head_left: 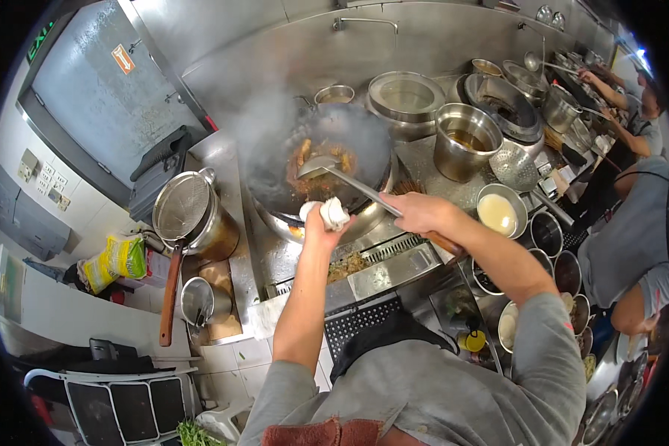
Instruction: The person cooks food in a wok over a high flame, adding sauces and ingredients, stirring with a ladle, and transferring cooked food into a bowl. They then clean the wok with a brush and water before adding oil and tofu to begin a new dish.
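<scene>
Steam rises from a large black wok (372, 137) on the stove in front of me. Browned food pieces (342, 157) lie in its middle, in reddish-brown sauce or oil. My left hand (324, 230) is closed around a folded white cloth (336, 215) at the wok's near rim; the cloth hides what part of the wok it covers. In my right hand (422, 215) is the long handle of a metal ladle (353, 183), whose wooden end sticks out below my fingers. The ladle's head rests among the food.
Left of the wok, a strainer (180, 208) with a wooden handle sits on a tall pot. A steel pot of brown liquid (462, 160) and a perforated skimmer (514, 168) are to the right, near a bowl of pale liquid (502, 212). Another person (623, 223) works at far right.
</scene>
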Motion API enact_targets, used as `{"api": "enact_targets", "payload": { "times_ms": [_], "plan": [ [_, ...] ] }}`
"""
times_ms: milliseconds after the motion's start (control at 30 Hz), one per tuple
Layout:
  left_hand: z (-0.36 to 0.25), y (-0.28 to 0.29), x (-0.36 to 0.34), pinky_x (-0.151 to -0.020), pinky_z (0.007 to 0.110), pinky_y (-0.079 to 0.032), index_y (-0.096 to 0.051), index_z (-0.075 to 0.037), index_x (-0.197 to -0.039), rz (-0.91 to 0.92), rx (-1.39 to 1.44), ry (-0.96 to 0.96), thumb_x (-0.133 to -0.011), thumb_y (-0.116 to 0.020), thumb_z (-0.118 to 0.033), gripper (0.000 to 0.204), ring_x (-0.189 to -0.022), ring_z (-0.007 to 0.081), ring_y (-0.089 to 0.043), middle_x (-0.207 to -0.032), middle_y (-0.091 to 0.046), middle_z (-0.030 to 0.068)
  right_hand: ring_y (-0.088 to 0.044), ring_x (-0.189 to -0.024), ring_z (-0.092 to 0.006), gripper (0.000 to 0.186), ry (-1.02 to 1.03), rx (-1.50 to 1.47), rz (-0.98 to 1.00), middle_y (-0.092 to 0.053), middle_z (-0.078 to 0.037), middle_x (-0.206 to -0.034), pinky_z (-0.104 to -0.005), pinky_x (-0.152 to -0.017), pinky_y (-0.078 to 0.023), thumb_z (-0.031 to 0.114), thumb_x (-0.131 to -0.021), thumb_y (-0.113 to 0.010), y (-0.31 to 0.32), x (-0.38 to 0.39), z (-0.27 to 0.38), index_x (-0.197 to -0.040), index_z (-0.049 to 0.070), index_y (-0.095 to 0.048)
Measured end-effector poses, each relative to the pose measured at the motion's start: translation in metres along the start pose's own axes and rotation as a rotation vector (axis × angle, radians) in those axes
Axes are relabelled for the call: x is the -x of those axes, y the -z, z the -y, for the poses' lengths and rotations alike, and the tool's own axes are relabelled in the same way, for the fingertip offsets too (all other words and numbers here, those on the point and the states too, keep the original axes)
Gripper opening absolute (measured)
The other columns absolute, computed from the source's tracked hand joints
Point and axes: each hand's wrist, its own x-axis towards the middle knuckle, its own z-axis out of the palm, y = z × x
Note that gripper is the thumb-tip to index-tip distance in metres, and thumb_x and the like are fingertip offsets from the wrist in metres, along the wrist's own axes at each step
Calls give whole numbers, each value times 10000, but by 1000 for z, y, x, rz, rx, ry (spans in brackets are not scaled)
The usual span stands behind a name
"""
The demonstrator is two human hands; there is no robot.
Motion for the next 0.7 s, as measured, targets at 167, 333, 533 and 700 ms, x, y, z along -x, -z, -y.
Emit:
{"api": "enact_targets", "payload": {
  "times_ms": [167, 333, 533, 700],
  "plan": [
    [27, 10, 47, -577, 364, -514, -523, -114, -929, -11, 94, -27, -868, -401, -250, 193, -719, 198, -602, -834, -615, 54, -596, -688, -371, 679, 59, 19, -46, -604, -235, -881, -408, -667, -486, 182, -772, -554, 5, 13, -7, -1354, 19, -245],
    [-21, 8, 5, -600, 355, -517, -545, -78, -920, 74, 32, 0, -889, -382, -222, 219, -679, 209, -587, -805, -612, 42, -595, -789, -358, 645, -158, 7, 91, -596, -249, -904, -393, -697, -473, 120, -770, -538, 8, -5, 26, -1348, 30, -266],
    [29, 33, 54, -645, 385, -515, -533, -101, -948, 53, -15, 55, -910, -354, -276, 253, -734, 212, -586, -811, -608, 54, -586, -756, -378, 662, -46, 20, -303, -583, -260, -916, -401, -674, -482, 126, -783, -550, -33, 22, 6, -1364, 54, -240],
    [-49, 4, 24, -712, 397, -520, -556, -85, -936, 127, -20, 107, -903, -383, -296, 275, -848, 287, -576, -938, -579, 107, -520, -468, -117, 648, -171, -298, 19, -565, -112, -763, -252, -407, -453, 97, -810, -539, 13, 84, 46, -1380, 79, -232]
  ]
}}
